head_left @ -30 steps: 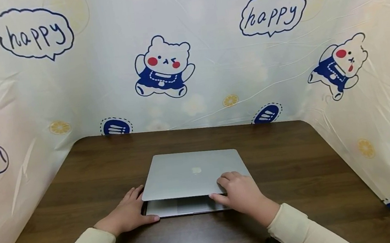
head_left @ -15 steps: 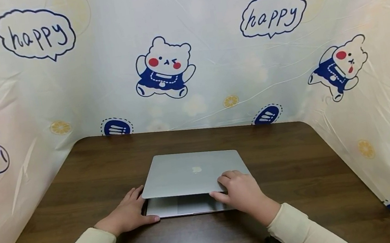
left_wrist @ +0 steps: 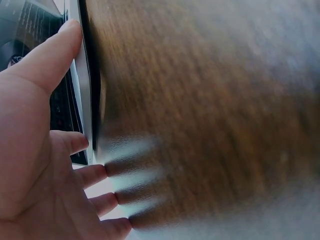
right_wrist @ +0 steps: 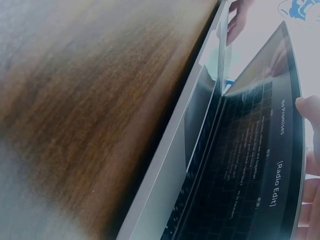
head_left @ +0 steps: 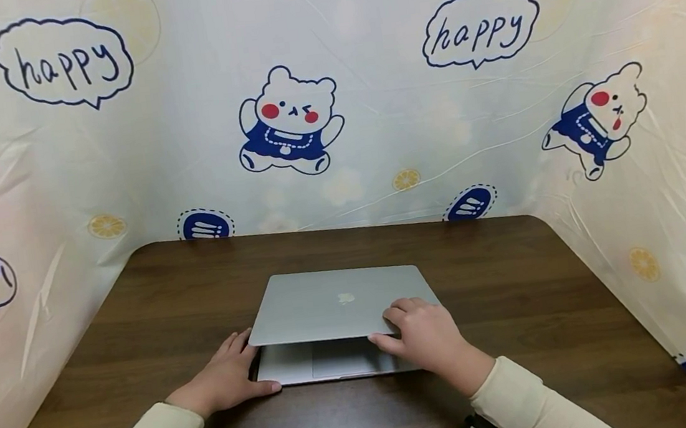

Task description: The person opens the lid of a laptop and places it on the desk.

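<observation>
- The laptop sat on the brown surface, its lid partly raised.
- Your right hand pinched the lid — thumb at its front edge, fingers on top.
- Your left hand touched the base — fingers spread apart.

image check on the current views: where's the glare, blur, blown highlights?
Head: mostly crisp, soft glare on the table in front of the laptop. Left wrist: table blurred, pale haze at upper right, dark streaks beside the left hand. Right wrist: table soft at lower left, backdrop largely washed out, larger screen text readable.
</observation>
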Motion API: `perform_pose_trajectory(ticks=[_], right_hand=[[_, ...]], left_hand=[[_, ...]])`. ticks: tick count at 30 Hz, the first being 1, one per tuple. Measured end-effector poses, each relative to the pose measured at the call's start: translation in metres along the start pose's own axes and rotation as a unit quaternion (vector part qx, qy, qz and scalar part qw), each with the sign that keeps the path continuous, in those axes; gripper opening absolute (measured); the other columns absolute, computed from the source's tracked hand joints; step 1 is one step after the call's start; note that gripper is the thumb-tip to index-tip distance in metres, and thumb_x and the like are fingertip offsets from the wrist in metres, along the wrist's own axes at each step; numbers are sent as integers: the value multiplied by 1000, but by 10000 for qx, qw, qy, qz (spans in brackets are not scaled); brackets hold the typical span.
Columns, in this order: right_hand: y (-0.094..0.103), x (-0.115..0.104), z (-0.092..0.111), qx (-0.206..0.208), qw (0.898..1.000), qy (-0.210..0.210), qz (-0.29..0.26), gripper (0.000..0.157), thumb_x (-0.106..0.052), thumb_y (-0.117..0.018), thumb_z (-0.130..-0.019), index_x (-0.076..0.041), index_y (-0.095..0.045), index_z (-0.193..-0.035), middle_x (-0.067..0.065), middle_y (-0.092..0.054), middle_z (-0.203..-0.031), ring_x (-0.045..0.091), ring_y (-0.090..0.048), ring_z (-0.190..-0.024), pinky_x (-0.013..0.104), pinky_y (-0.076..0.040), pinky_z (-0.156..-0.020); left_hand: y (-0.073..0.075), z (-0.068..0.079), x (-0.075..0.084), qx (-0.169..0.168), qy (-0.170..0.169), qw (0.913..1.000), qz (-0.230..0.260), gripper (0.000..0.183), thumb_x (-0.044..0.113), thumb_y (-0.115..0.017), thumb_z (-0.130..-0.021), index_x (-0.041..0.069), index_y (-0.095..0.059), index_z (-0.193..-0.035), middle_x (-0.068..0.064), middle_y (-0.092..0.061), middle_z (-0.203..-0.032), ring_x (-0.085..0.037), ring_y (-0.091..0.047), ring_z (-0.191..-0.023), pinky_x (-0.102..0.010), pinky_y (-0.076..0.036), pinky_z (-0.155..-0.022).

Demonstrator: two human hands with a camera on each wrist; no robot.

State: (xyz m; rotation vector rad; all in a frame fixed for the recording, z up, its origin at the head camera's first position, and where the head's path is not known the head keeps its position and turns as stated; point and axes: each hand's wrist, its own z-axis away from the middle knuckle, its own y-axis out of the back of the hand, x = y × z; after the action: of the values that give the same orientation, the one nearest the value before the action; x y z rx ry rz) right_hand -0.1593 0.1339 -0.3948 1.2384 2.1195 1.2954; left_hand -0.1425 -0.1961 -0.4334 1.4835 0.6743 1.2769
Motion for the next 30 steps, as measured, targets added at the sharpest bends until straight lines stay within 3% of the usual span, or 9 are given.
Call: perform_pose_trajectory(ticks=[11, 20, 30], right_hand=[[3, 1, -3, -123, 9999, -109, -2, 42, -57, -59, -75, -17, -69, -84, -4, -65, -86, 14, -62, -76, 31, -50, -55], [5, 4, -6, -216, 9997, -115, 11, 39, -57, -59, -76, -19, -69, -81, -5, -65, -83, 12, -62, -73, 29, -49, -52], [5, 6, -9, -70, 10000, -43, 9, 39, -57, -58, -77, -19, -68, -78, -5, -65, -81, 12, -62, -70, 29, -48, -49]], left_hand=[[1, 1, 0, -65, -29, 10000, 19, 100, 66, -60, -68, 1, -32, -137, -27, -27, -138, -49, -20, -125, -58, -24, -96], [1, 0, 1, -64, -30, 10000, -61, 97, 63, -63, -67, -3, -37, -133, -27, -29, -137, -50, -20, -125, -58, -24, -97], [3, 0, 3, -151, 42, 9999, -62, 98, 65, -62, -67, -6, -39, -131, -28, -32, -134, -50, -20, -125, -59, -25, -96]])
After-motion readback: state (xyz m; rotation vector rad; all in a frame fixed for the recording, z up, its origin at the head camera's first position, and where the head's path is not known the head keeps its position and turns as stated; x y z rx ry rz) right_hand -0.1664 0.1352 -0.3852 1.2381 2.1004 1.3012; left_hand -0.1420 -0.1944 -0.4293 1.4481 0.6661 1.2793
